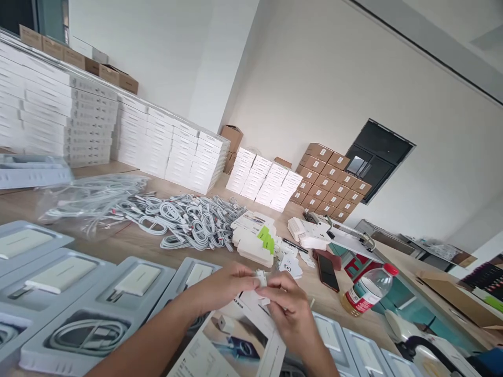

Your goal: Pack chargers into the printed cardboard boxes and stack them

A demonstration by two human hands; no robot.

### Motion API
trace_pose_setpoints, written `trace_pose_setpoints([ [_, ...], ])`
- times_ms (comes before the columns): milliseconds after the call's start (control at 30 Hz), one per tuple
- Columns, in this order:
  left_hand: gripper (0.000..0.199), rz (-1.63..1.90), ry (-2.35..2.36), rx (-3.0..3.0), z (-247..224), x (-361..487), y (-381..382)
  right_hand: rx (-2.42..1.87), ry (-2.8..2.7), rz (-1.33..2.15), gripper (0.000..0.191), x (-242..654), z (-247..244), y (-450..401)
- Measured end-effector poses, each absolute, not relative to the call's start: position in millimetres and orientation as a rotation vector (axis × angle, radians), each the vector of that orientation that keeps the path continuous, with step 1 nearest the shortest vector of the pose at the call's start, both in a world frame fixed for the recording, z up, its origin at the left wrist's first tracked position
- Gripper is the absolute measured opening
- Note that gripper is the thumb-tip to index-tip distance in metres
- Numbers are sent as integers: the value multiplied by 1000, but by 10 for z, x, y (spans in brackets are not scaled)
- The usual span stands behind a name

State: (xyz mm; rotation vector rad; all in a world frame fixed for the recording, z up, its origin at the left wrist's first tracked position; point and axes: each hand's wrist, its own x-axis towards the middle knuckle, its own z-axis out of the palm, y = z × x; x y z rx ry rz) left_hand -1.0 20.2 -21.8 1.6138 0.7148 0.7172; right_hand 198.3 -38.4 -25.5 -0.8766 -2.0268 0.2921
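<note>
Pinching nearly closed, left fingers point(246, 284) and right fingers point(275, 297) grip a printed carton point(238, 340) near its end.

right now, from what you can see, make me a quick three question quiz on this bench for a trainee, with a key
1. True or false: the bottle has a blue cap.
2. Which of these is closest to the bottle?
a) the heap of cables
b) the phone
c) the stacked brown cartons
3. Fill in: the left hand and the right hand are both at the far end of a picture-printed ____.

Key:
1. False; the cap is red.
2. b
3. box
</note>
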Motion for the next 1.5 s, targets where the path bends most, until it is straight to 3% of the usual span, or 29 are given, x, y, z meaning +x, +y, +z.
trace_pose_setpoints([
  [167,42,646,757,1847,-234,2,204,-1045,-1888,581,23,2078,-230,-348],
  [433,32,510,752,1960,-177,36,93,-1166,-1766,760,14,2072,-292,-305],
  [900,27,520,778,1990,-181,20,100,-1042,-1877,501,11,2082,-330,-284],
  [1300,29,533,827,2004,-178,44,80,-1147,-1818,635,2,2079,-320,-300],
  [1500,30,585,861,2006,-191,34,116,-1201,-1803,641,8,2122,-295,-275],
])
